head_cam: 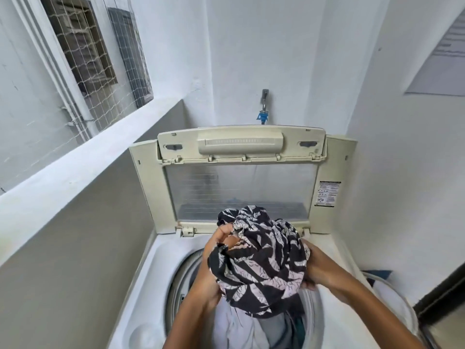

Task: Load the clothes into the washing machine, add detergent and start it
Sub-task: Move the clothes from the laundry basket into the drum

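You hold a bunched-up black and white patterned cloth (259,260) with both of your hands, right above the round hole of the washing machine (151,273). Your left hand (219,250) is on the left side of the cloth. Its fingers curl into the folds near the top, and they pinch the cloth tight. Your right hand (314,268) is on the right side of the cloth. It grips the cloth from that side, but the cloth hides most of its fingers.

The cloth hangs over the hole and its bottom end dips down toward it. Inside the washing machine, under the cloth, lie more clothes (251,328). They look pale grey and white, with a bit of dark blue-green on the right.

The lid (239,172) of the washing machine stands open behind the cloth. It leans up against the wall at the back. It has a see-through panel in the middle and a cream frame around it.

Above the lid, a tap (264,107) with a blue part sticks out of the white wall. To the left of the washing machine runs a white ledge (75,167), and above the ledge is a net (95,66) in front of windows.
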